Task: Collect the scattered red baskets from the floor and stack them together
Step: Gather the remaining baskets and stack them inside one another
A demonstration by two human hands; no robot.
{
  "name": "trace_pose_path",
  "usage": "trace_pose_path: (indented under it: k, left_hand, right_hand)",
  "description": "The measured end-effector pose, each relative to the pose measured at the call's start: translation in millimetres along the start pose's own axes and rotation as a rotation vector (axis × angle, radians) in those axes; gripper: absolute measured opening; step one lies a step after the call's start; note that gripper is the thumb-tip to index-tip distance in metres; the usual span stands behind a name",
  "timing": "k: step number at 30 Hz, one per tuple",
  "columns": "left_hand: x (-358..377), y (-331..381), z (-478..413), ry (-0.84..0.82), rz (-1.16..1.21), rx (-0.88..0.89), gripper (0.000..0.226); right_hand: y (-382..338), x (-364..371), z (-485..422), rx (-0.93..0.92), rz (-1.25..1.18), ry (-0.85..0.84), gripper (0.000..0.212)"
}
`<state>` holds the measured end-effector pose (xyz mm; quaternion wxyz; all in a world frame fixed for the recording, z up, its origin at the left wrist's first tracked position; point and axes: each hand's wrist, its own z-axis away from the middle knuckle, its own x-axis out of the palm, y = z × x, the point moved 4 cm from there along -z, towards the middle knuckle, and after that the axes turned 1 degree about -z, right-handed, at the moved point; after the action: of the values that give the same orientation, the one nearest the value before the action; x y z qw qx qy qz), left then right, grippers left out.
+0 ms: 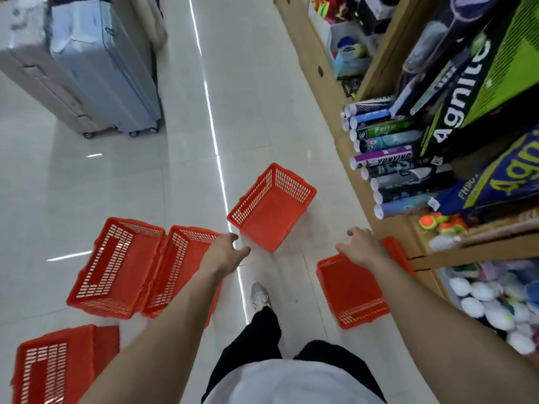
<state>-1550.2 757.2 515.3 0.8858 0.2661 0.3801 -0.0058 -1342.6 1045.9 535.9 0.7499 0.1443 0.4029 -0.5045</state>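
The aisle is narrow. Wooden shelving [320, 91] runs along the 1 to 3 o'clock side, packed with shuttlecock tubes [388, 158], racket bags [472, 91] and pale balls [490, 304]. A grey-blue suitcase [108, 68] and a beige suitcase [38, 74] stand at 10 to 11 o'clock.

Five red baskets lie apart on the glossy tiled floor [87, 185]; all are slotted plastic and empty. The far basket [274, 211] sits at 12 o'clock, turned corner-on. The outer left basket [113, 269] and inner left basket [178, 272] touch side by side at 9 to 10 o'clock. The near-left basket [52, 368] is at 8 o'clock, and the right basket [350, 290] lies at 3 o'clock against the shelving's foot.

The left hand [226, 252] reaches over the inner left basket's far corner and the right hand [360, 249] over the right basket's far rim, both with fingers loosely spread and gripping nothing. Contact with either rim cannot be judged.

The left forearm covers part of the inner left basket, the frame edge cuts the near-left basket, and motion blur softens the shelf goods.
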Motion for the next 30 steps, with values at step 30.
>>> trace_pose_path:
  k: [30]
  left_hand:
    - [320, -207, -476, 0.464, 0.737, -0.871, 0.065]
  right_hand:
    - [-99, 209, -718, -0.152, -0.033, 0.033, 0.059]
